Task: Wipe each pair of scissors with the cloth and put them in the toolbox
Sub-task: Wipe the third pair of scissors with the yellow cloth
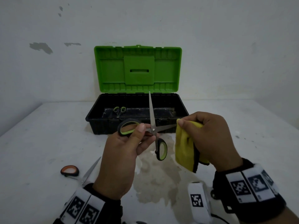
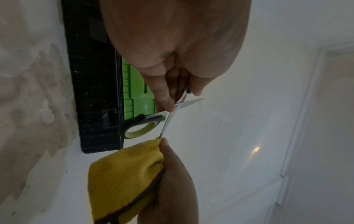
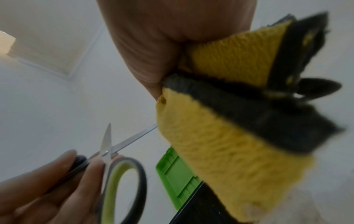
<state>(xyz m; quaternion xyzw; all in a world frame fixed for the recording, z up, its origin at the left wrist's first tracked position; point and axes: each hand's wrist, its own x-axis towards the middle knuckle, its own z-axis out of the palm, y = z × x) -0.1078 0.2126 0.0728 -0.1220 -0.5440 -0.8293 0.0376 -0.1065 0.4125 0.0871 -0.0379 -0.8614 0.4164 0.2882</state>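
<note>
My left hand (image 1: 146, 132) holds a pair of green-and-black-handled scissors (image 1: 151, 110) near the pivot, with the blades spread wide. One blade points up and the other points right. My right hand (image 1: 182, 122) grips a folded yellow cloth (image 1: 184, 149) and pinches it over the tip of the right-pointing blade. The left wrist view shows the scissors (image 2: 140, 125) with that blade tip meeting the cloth (image 2: 124, 166). The black toolbox (image 1: 97, 125) stands just behind, its green lid (image 1: 139, 70) raised. A smaller green-handled pair (image 1: 119, 109) lies inside it at the left.
Scissors with an orange-lined handle (image 1: 69, 170) lie on the white table at the near left, partly hidden by my left wrist. A pale stain (image 1: 158, 175) spreads over the table below my hands. A white marker-tagged device (image 1: 198, 201) sits by my right wrist. A wall rises behind the toolbox.
</note>
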